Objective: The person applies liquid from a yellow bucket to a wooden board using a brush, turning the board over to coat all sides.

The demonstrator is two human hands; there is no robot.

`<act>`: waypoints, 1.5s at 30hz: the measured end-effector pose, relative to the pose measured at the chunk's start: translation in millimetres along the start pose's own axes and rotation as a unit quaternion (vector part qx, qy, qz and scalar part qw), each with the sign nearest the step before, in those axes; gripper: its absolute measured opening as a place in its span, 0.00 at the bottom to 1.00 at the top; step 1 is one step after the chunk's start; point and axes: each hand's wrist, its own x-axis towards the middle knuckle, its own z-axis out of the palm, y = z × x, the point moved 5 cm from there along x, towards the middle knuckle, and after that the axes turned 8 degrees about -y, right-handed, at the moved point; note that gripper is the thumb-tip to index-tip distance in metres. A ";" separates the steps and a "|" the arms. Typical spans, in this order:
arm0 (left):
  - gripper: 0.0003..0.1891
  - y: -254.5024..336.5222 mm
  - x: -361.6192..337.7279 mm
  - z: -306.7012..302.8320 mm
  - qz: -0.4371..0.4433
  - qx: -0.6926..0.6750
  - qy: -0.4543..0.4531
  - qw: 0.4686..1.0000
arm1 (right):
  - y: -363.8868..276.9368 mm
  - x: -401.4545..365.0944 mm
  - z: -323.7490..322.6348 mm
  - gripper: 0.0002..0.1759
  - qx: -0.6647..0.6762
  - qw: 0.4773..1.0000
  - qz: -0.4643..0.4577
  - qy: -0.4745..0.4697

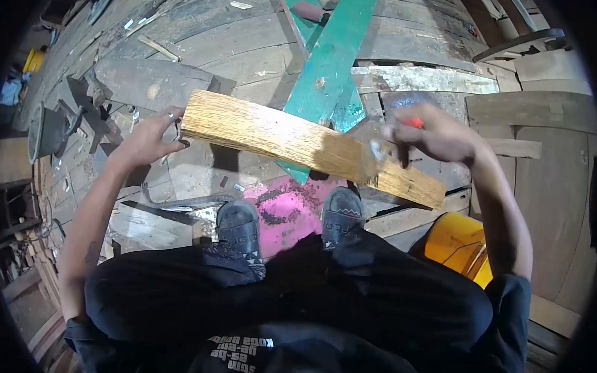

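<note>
A long wooden plank with bright yellow-brown grain lies across in front of me, sloping down to the right. My left hand grips its left end, thumb on the near side and fingers at the far side. Over the right part of the plank, my right hand is closed around a small tool with a red part. Motion blurs that tool, and its kind does not show. A pale smeared patch appears where it meets the plank. Green boards cross beneath the plank.
Between my sandalled feet is a pink board. A yellow container stands by my right knee. Wood scraps and chips litter the plank floor. A round-based metal object lies at the left, and wooden furniture is at the right.
</note>
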 end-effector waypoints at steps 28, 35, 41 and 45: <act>0.33 -20.0 -18.5 66.1 -0.070 0.007 -0.192 0.979 | -77.7 74.9 53.4 0.17 -0.105 0.968 -0.225 0.028; 0.34 -23.8 -20.6 75.5 -0.052 -0.007 -0.207 0.977 | -82.7 75.5 56.6 0.23 -0.226 0.968 -0.103 0.037; 0.34 -30.6 -16.6 77.8 -0.065 -0.003 -0.208 0.976 | -119.1 82.3 54.4 0.23 -0.300 0.904 -0.263 0.151; 0.32 -26.7 -5.9 70.0 -0.067 -0.012 -0.188 0.980 | -142.0 96.0 62.7 0.22 -0.318 0.928 -0.176 0.083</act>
